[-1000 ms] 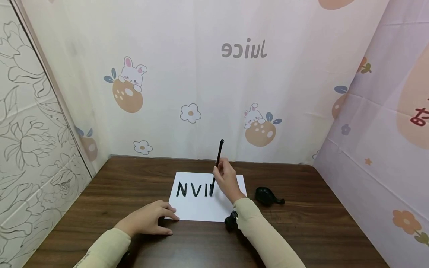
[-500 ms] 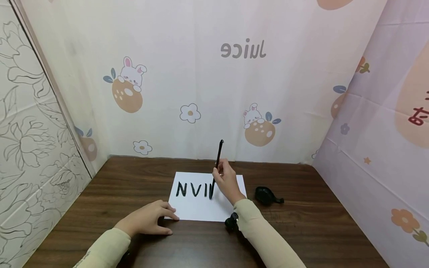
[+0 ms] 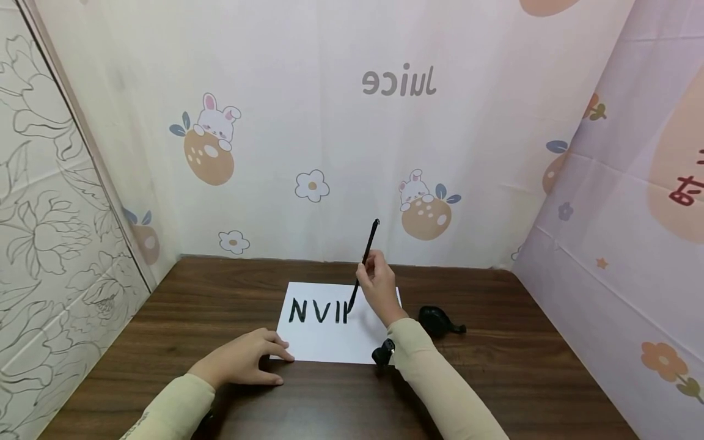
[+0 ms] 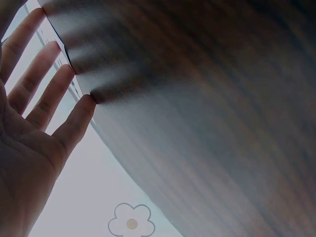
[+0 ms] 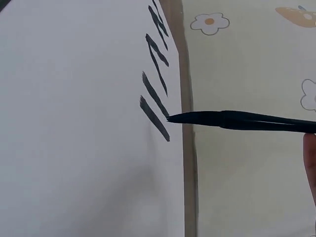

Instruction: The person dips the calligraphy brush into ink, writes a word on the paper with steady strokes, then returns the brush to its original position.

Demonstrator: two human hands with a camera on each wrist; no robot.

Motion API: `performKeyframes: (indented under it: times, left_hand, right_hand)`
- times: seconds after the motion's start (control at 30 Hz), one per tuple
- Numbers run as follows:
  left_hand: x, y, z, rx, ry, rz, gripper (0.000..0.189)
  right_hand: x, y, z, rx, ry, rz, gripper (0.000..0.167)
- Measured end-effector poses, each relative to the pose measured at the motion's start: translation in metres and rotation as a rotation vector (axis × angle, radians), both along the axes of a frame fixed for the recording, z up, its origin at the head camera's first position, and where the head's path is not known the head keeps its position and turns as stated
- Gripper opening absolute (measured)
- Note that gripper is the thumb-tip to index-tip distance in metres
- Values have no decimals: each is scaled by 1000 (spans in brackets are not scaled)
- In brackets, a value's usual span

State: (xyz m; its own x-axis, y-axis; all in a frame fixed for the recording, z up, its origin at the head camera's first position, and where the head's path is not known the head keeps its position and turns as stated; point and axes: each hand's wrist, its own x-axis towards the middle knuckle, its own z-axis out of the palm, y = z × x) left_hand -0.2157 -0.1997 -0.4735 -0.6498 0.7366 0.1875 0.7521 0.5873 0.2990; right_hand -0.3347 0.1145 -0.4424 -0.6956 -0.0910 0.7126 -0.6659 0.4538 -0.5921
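Note:
My right hand (image 3: 378,284) pinches a black writing brush (image 3: 367,250) by its handle, tilted with its top end to the right. In the right wrist view the dark bristle tip (image 5: 180,118) hovers over or touches the paper beside two straight strokes (image 5: 155,118). The white sheet of paper (image 3: 330,345) bears black painted letters N (image 3: 297,310) and V (image 3: 321,311), then two upright strokes. My left hand (image 3: 242,360) rests with spread fingers at the sheet's near left corner. Its fingertips lie along the paper's edge in the left wrist view.
To the right of the sheet lies a black, rounded dish-like object (image 3: 434,321) with a narrow tail. Everything rests on a dark wood table (image 3: 495,379). Behind it hangs a patterned curtain (image 3: 275,122), with further printed cloth at both sides.
My right hand first drew the brush slightly down along the second upright stroke, then lifted it away, up and to the right, tilting it more. My left hand has stayed in place.

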Motion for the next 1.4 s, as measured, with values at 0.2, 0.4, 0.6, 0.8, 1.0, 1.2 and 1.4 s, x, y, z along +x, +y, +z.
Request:
performKeyframes:
  times: [0.2,0.4,0.6,0.8,1.0,1.2,1.4]
  left_hand:
    - [0,0,0,-28,-50,30,32]
    - [0,1,1,-34,-67,38,32]
    - [-1,1,1,-35,-64,38,32]
    - [-2,1,0,-34,-68,36,32]
    - [-1,0,0,-31,-68,37,32]
    - [-1,0,-1,-27,-59,31,32]
    - [-2,0,-1,-35,-76,40,32]
  right_hand:
    - [-4,3,1,-10,-34,-16,13]
    - [-7,4,-3,-43,-66,-31,13]
    - [-9,3,-4,-73,-69,-40,13]
    - [-11,1,-5,-71,-86,-56,13]
    - [-12,0,-8,-74,-116,-61,13]
    - [-12,2,-10,-65,-106,-47,12]
    - [-12,3,-12,-42,-90,-50,13]
